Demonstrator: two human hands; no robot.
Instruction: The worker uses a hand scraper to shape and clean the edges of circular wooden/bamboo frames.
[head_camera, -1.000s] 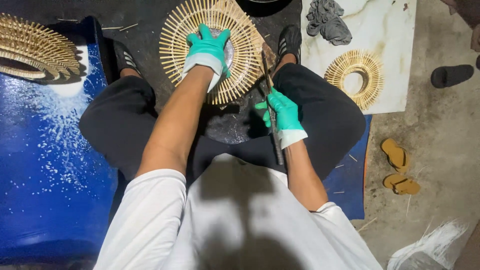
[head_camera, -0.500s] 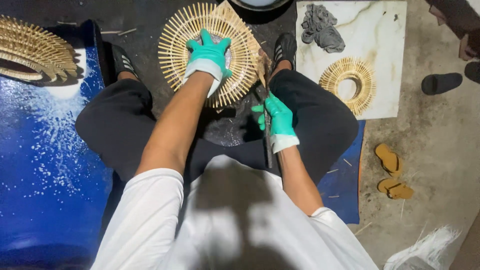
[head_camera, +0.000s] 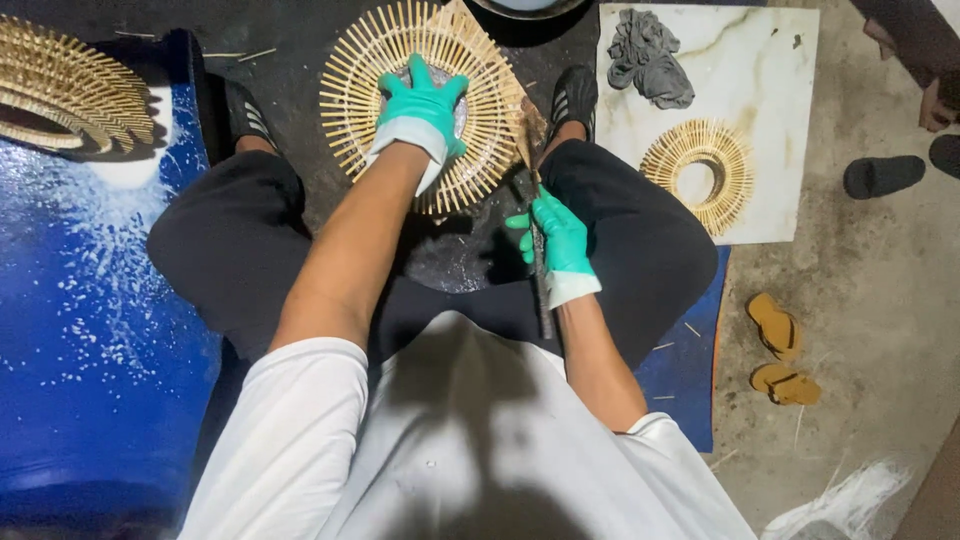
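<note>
My left hand (head_camera: 424, 105), in a teal glove, presses flat on the middle of a round sunburst frame of pale wooden sticks (head_camera: 362, 75) lying on a dark round work surface (head_camera: 455, 260) between my legs. My right hand (head_camera: 557, 238), also gloved in teal, grips the dark handle of a brush (head_camera: 532, 180) whose worn bristle head touches the frame's right edge. The frame's centre is hidden under my left hand.
A smaller sunburst ring (head_camera: 697, 173) and a grey rag (head_camera: 648, 55) lie on a white marbled board (head_camera: 770, 100) at upper right. Stacked stick frames (head_camera: 65, 95) sit at far left over a blue speckled sheet (head_camera: 80, 330). Sandals (head_camera: 780, 350) rest on the concrete.
My view has shifted slightly. Both hands stay on the frame and brush, with the brush head still at the frame's right edge.
</note>
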